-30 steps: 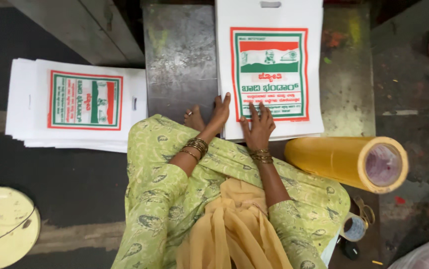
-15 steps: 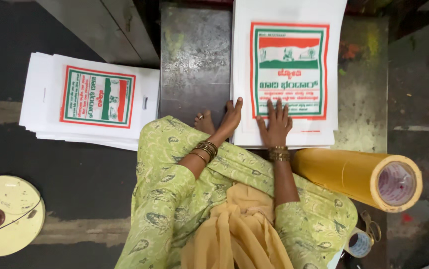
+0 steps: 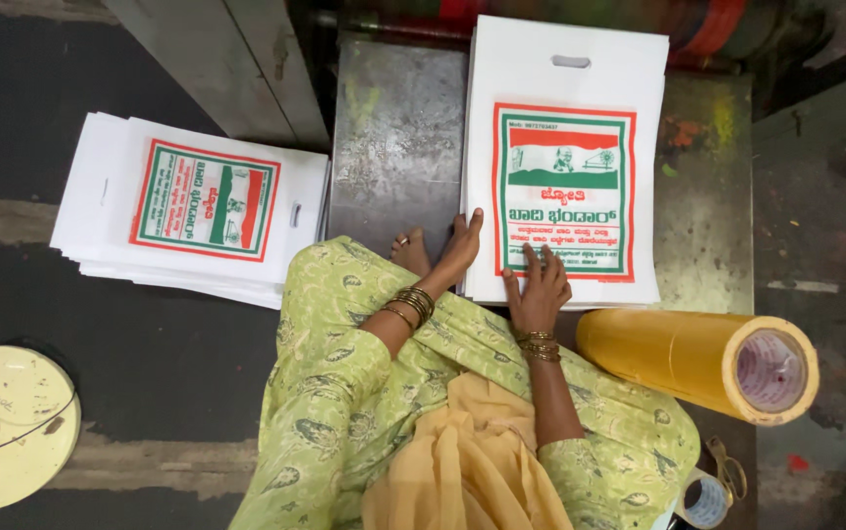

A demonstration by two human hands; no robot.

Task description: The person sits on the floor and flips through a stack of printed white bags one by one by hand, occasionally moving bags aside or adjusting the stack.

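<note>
A stack of white printed bags (image 3: 565, 157), each with a cut-out handle slot at the top and a red-bordered panel in orange, white and green, is seen lying flat on a grey metal surface (image 3: 398, 147). The right hand (image 3: 538, 291) is laid palm down on the lower edge of the top bag, its fingers (image 3: 531, 263) spread and flat, grasping nothing. The left hand (image 3: 459, 250) is set at the lower left corner of the same stack, its fingers held straight and together against the stack's edge, released rather than clenched; whether a bag edge is pinched there cannot be told. Bangles are worn on both wrists. A bare foot (image 3: 409, 253) with a toe ring is seen just beside the left hand. A second stack of the same bags (image 3: 192, 208) is spread on the dark floor to the left, well apart from the hands. A large yellow roll (image 3: 698, 361) lies on its side near the right forearm, and a round cream disc (image 3: 12, 428) sits at the lower left.
</note>
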